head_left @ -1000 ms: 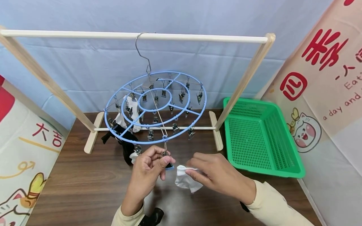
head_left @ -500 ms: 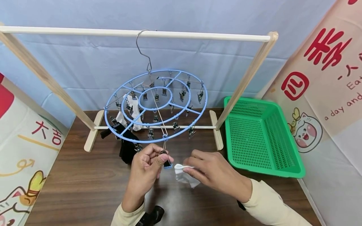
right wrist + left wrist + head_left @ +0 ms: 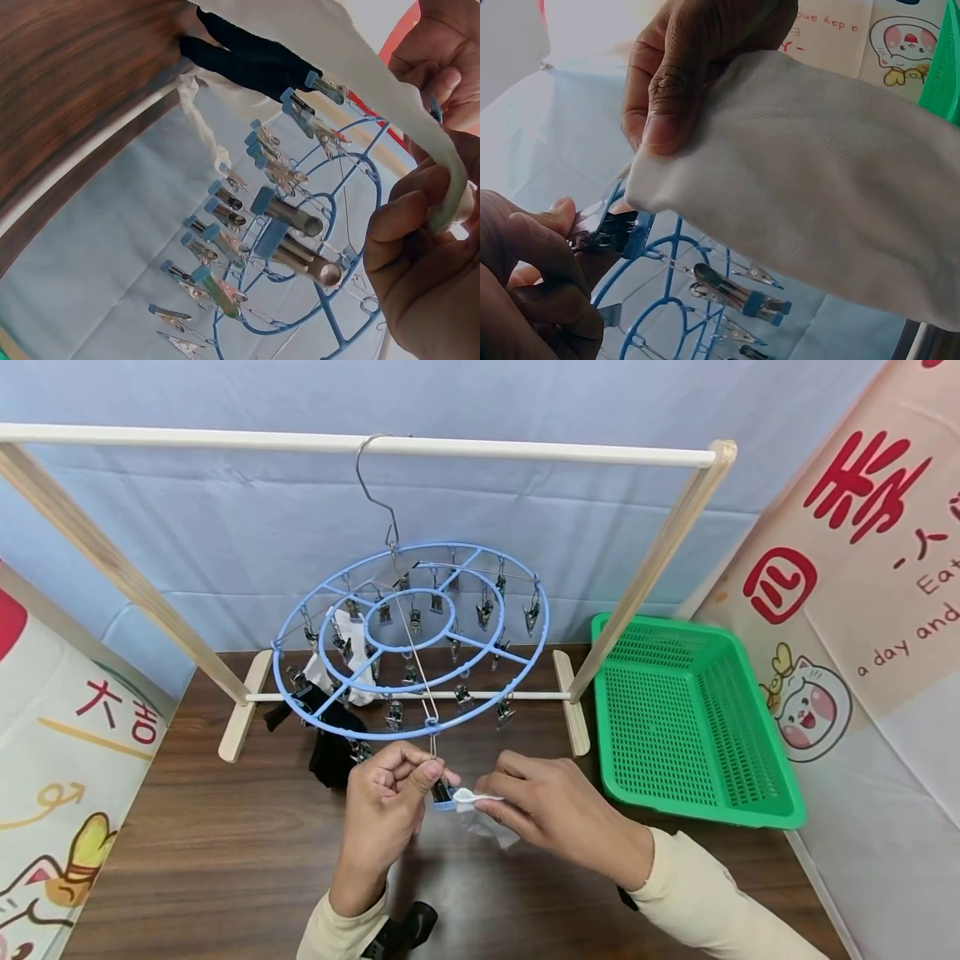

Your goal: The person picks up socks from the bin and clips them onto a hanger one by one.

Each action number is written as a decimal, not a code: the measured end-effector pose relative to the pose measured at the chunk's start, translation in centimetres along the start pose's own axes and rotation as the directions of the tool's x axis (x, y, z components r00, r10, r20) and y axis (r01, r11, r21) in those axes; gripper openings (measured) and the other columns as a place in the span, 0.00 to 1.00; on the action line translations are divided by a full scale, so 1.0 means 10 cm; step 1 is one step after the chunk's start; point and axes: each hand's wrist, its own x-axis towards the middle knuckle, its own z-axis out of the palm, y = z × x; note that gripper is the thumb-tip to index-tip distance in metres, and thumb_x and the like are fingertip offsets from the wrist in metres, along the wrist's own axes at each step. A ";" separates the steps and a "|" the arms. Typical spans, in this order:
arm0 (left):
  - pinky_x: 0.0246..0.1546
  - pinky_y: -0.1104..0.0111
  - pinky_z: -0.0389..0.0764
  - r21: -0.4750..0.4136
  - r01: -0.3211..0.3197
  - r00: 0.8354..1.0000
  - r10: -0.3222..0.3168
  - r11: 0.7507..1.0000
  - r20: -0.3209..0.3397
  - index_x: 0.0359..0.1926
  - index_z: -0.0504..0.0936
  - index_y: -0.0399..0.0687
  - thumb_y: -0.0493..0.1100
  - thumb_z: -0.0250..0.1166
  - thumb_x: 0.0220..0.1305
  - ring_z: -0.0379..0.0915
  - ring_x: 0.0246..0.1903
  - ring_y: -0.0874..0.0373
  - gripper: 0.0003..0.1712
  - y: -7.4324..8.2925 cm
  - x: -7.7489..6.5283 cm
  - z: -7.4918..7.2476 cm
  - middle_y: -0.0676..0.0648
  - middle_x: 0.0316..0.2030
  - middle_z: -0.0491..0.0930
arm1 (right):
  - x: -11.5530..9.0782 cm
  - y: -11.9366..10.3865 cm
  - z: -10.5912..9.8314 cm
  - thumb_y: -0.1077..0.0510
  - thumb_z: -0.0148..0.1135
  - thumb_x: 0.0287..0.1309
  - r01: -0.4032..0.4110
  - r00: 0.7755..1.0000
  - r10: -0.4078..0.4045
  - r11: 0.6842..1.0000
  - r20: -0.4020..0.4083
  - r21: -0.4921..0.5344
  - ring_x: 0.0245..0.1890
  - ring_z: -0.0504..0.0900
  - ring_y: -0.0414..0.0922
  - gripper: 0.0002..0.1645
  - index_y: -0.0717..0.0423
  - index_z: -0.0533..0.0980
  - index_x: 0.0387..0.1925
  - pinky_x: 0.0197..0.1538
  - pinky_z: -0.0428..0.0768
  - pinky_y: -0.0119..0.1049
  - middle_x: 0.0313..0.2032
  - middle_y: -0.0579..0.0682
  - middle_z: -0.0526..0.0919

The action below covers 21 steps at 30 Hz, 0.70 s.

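Observation:
My left hand [image 3: 386, 802] pinches the handle end of a metal clip [image 3: 441, 792] with blue tips, which hangs from the front of a blue round drying hanger [image 3: 480, 706]. Thumb and fingers of my right hand [image 3: 555, 810] pinch the edge of a white sock [image 3: 467, 798]. In the left wrist view the sock [image 3: 802, 165] spreads out to the right, its corner overlapping the tips of the clip [image 3: 619, 232]. Seen from the right wrist, a fold of the sock [image 3: 367, 67] runs between thumb and fingers. Part of the clip is hidden by my left fingers.
Black socks [image 3: 333, 756] and a white sock [image 3: 352, 652] hang from clips at the hanger's left. The hanger hooks over a rack's white top bar [image 3: 525, 450]. A green basket [image 3: 663, 735] stands right of the rack on the wooden table [image 3: 210, 843].
My right hand has moved left with the white sock, bringing its edge up to the clip's tips. My left hand keeps its pinch on the clip and has barely moved.

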 end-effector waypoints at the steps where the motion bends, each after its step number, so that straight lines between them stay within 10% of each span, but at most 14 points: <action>1: 0.00 0.71 0.60 0.004 -0.001 1.000 0.001 1.000 -0.005 0.32 0.76 0.30 0.24 0.56 0.65 0.56 0.04 0.62 0.04 0.00 0.00 0.00 0.38 0.27 0.84 | 0.00 0.00 0.01 0.49 0.58 0.67 0.010 1.000 -0.010 1.000 -0.002 0.002 0.19 0.61 0.28 0.09 0.47 0.81 0.38 0.21 0.60 0.18 0.26 0.37 0.66; 21: 0.00 0.71 0.58 0.043 0.015 0.999 -0.014 0.999 -0.031 0.30 0.78 0.31 0.26 0.61 0.62 0.56 0.03 0.62 0.04 -0.02 0.03 0.03 0.35 0.25 0.82 | 0.08 -0.04 0.12 0.48 0.54 0.69 -0.042 0.999 0.043 0.999 -0.017 0.013 0.20 0.62 0.28 0.14 0.48 0.81 0.36 0.22 0.64 0.19 0.28 0.37 0.70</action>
